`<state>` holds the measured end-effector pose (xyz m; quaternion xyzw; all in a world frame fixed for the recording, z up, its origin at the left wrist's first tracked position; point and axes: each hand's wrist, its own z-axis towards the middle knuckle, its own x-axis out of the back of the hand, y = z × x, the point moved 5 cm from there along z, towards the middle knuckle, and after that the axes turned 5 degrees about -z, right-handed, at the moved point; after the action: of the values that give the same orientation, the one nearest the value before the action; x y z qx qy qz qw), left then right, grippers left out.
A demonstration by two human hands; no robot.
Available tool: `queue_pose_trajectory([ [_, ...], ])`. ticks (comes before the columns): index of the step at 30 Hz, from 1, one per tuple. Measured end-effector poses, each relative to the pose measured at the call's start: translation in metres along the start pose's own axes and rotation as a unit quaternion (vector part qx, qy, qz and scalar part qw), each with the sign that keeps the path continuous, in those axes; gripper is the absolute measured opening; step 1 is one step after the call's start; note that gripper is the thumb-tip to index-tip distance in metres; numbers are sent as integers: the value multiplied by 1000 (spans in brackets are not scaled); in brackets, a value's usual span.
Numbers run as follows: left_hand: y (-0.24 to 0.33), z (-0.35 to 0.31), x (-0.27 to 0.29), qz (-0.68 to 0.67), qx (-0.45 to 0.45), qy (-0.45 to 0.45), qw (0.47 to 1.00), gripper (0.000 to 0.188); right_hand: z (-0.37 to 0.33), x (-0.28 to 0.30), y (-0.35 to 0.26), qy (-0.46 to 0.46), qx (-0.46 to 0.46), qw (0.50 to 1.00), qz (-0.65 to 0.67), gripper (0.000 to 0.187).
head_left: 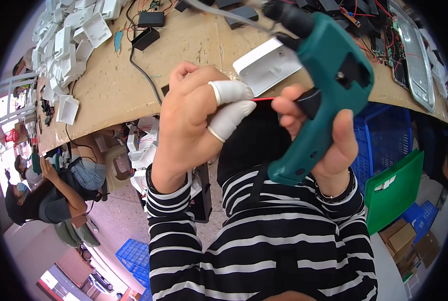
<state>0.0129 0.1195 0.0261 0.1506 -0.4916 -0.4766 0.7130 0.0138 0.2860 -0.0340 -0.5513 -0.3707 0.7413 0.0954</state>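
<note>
My left hand point(189, 115) is raised over the table's near edge, with white finger cots on its thumb and index finger. Those two fingertips are pinched on a thin red wire point(264, 99), which runs right toward my other fingers. My right hand point(339, 148) is wrapped around a green pistol-shaped power tool point(309, 120) with a black trigger and a black front end pointing up and away. A finger lies by the trigger. Behind my hands lies an open white plastic case point(266, 67), partly covered by the tool. The wire's ends are hidden.
White plastic cases point(63, 45) are heaped at the far left of the table point(194, 45). Small black boxes point(151, 20), red wires and circuit boards point(397, 50) lie at the back. Blue crates point(384, 135) and a green bin point(397, 188) stand right. A co-worker point(58, 190) sits left.
</note>
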Motion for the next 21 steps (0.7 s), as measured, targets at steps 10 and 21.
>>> queue_pose_trajectory([
  [10, 17, -9, 15, -203, 179, -34, 962, 10, -1, -18, -36, 81, 113, 943, -302, 69],
  [21, 12, -25, -28, -339, 253, -47, 905, 9, -4, -27, -38, -44, 210, 854, -473, 61],
])
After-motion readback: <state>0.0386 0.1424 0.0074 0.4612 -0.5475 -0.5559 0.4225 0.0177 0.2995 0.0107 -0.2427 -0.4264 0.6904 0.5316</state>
